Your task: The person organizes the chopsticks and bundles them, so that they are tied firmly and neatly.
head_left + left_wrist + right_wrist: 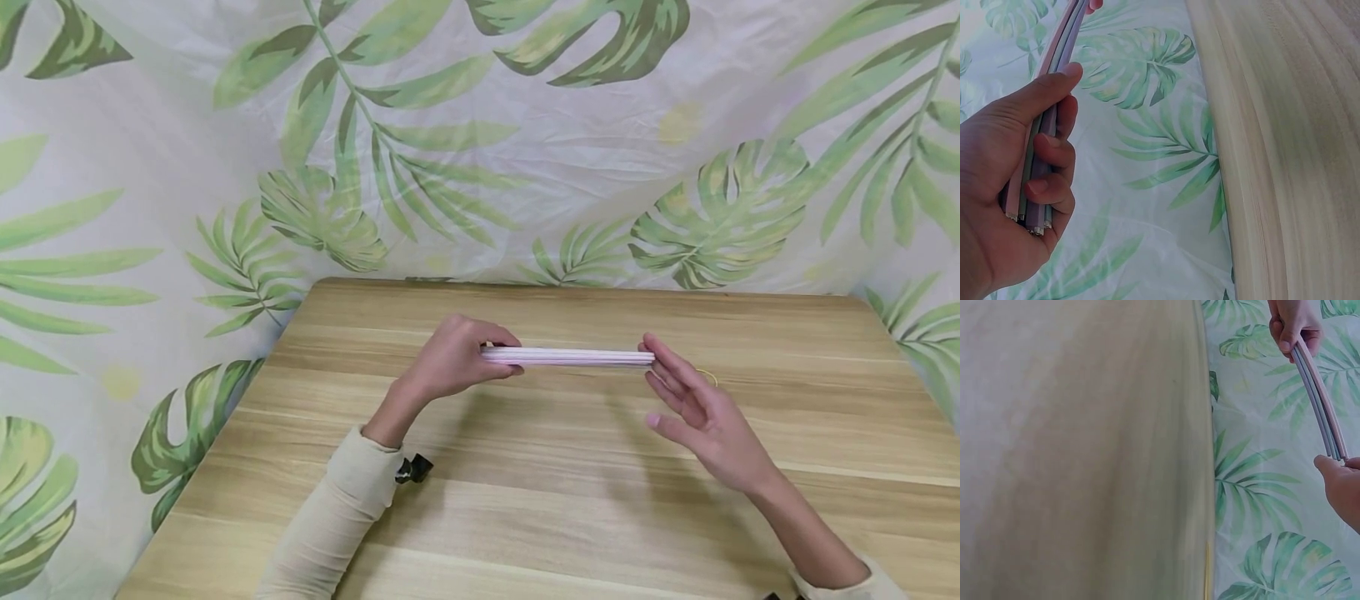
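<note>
A stack of thin notebooks (573,357) is held edge-on above the table, with pale page edges in the head view. Pink, grey and purple covers show on the notebooks (1060,53) in the left wrist view. My left hand (457,358) grips one end, thumb on one face and fingers on the other. At the opposite end, the extended fingers of my right hand (708,425) touch the edge, with the thumb held apart. The stack (1319,400) bows slightly between both hands in the right wrist view.
Below the hands is a wood-grain table (510,517). A thin yellow loop (707,377) shows just behind the right hand. Leaf-patterned cloth (450,167) hangs behind and beside the table. A small black device (415,469) sits at the left wrist.
</note>
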`<state>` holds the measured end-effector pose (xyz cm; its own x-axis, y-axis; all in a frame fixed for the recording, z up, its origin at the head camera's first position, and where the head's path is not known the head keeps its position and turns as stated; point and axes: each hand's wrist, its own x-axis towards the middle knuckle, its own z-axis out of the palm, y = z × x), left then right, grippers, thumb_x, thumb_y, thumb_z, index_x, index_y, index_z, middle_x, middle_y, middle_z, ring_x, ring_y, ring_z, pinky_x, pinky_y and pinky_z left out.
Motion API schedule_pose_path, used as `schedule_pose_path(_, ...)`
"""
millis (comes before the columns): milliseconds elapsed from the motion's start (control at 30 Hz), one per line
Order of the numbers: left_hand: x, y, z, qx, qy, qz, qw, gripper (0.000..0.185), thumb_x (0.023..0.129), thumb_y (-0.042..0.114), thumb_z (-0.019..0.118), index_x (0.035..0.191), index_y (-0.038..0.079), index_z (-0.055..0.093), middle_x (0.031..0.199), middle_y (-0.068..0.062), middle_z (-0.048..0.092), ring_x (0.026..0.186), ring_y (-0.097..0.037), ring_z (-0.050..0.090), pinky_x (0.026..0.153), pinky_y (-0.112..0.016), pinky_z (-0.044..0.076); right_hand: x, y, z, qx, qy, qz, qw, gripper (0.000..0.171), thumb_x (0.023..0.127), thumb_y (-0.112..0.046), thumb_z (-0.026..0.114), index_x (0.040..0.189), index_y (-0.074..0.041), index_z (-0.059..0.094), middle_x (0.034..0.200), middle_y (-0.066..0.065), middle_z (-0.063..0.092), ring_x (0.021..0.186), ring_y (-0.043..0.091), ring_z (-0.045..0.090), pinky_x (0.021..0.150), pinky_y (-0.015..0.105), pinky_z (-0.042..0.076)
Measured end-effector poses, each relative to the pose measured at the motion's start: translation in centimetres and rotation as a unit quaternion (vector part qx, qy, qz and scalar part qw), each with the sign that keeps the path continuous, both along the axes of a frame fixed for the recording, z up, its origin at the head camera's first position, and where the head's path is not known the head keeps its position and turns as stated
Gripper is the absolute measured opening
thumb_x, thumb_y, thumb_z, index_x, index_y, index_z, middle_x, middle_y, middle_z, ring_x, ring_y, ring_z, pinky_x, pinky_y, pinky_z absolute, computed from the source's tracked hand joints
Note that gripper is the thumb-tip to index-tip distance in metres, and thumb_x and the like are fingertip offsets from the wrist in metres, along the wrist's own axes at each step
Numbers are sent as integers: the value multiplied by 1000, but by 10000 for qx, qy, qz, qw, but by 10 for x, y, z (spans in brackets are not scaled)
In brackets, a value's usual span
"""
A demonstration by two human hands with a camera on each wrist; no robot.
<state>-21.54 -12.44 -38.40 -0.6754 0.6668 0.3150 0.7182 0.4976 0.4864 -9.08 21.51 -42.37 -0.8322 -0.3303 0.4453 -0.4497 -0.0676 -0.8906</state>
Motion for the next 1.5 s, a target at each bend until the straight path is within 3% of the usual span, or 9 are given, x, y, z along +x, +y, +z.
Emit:
schedule_pose_path(200, 0, 0, -1, 152, 145, -50, 9998, 32, 74, 30, 99, 97, 12, 85, 91, 3, 83, 72, -3, 66, 70, -22, 53, -1, 1, 1, -87, 72, 60, 9999, 77, 93, 29, 53, 163, 14, 24, 177, 7, 31, 159, 6, 38, 120, 20, 37)
schedule_pose_path(300, 0, -1, -2, 244, 52, -130, 9996, 35, 72, 32, 100, 96, 11, 85, 89, 2, 82, 71, -5, 66, 68, -22, 52, -1, 2, 1, -87, 54, 55, 9999, 76, 94, 28, 53, 163, 15, 25, 177, 7, 32, 158, 6, 40, 120, 20, 37)
schedule_pose_path(533, -1, 0, -3, 304, -244, -162, 9991, 21, 88, 29, 91, 97, 11, 84, 89, 3, 81, 70, -6, 65, 68, -21, 52, -1, 3, 2, -220, -81, 124, 9996, 74, 95, 27, 52, 163, 16, 23, 177, 10, 32, 156, 6, 42, 120, 20, 37)
schedule_pose_path(833, 0, 3, -3, 191, -19, -376, 9991, 21, 89, 29, 90, 100, 12, 84, 90, 3, 81, 67, -1, 59, 64, -20, 49, 1, 3, 4, -305, -345, 10, 9989, 73, 97, 24, 52, 163, 17, 20, 176, 11, 31, 155, 3, 42, 119, 20, 38)
schedule_pose_path(1167, 1, 1, -3, 284, -341, -465, 9979, 15, 93, 25, 86, 100, 13, 86, 89, 3, 81, 67, 1, 59, 66, -20, 52, 1, 2, 4, -262, -450, -37, 9986, 73, 99, 23, 51, 164, 16, 18, 176, 5, 34, 151, 2, 48, 117, 20, 41)
schedule_pose_path(1333, 0, 3, -3, 371, -351, -423, 9978, 15, 94, 26, 86, 100, 12, 85, 85, 4, 79, 63, 0, 56, 63, -19, 49, 3, -1, 4, 173, -258, -299, 9991, 77, 100, 20, 54, 166, 10, 17, 178, 17, 23, 153, -1, 43, 117, 19, 40)
schedule_pose_path(1500, 0, 5, -5, 193, -12, -317, 9993, 16, 93, 29, 87, 95, 13, 84, 83, 5, 78, 64, 0, 55, 66, -20, 49, 4, -5, 2, 827, -49, -628, 9946, 80, 100, 15, 58, 169, 3, 19, 174, 32, 15, 153, -4, 40, 116, 15, 39)
